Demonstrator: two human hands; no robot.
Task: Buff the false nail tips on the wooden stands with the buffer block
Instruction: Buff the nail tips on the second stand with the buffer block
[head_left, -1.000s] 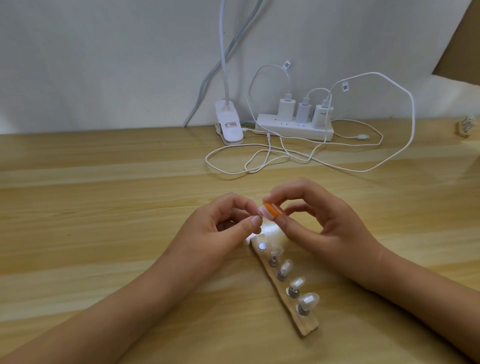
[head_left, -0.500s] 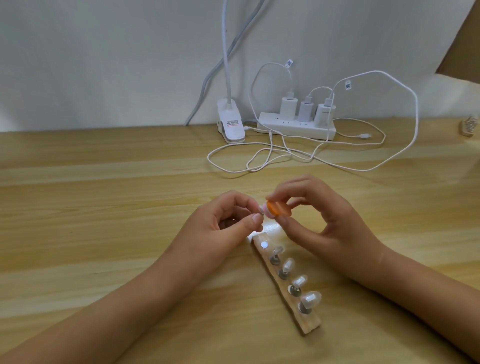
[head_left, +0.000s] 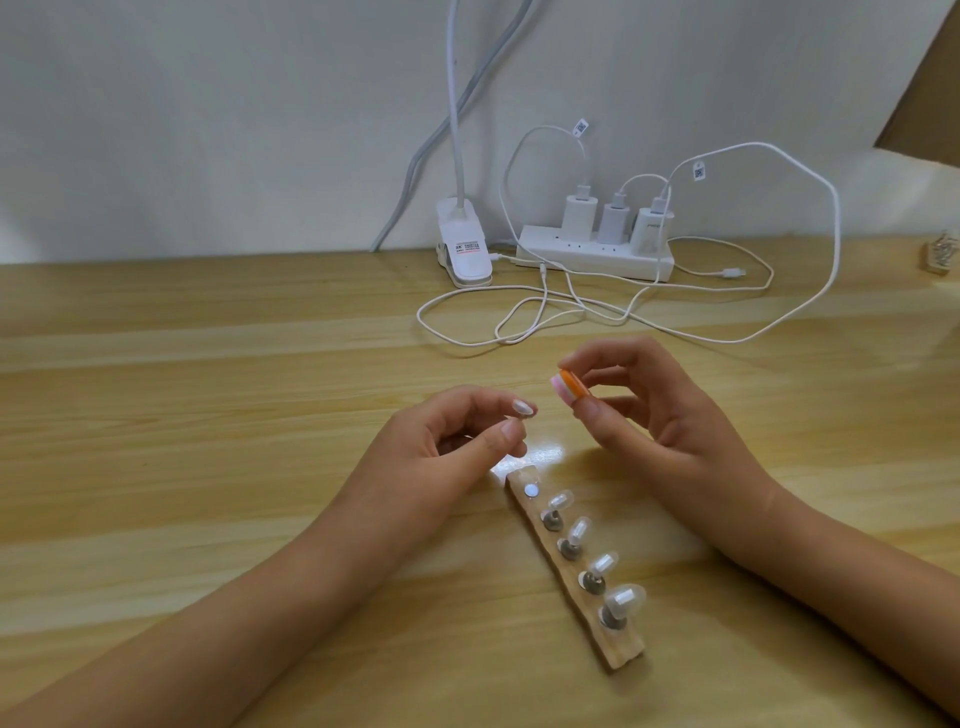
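Note:
My left hand (head_left: 447, 441) pinches a clear false nail tip (head_left: 523, 409) between thumb and fingers, held just above the table. My right hand (head_left: 654, 410) pinches a small orange and pink buffer block (head_left: 569, 387) between thumb and forefinger, a short gap to the right of the tip. Below both hands lies a wooden stand (head_left: 571, 566), running from under the hands toward the lower right. Several clear nail tips (head_left: 626, 597) sit on metal pegs along it. Its top spot shows a bare metal disc (head_left: 530, 490).
At the back of the wooden table (head_left: 208, 389) stands a white power strip (head_left: 597, 252) with three chargers, white cables (head_left: 545, 312) looping in front of it, and a white clip lamp base (head_left: 465, 249). Another small wooden stand (head_left: 943, 254) sits at the far right edge.
The buffer block and the held nail tip were touching; now my hands have drawn apart, the right hand lifting the buffer up and right, the left hand moving slightly left.

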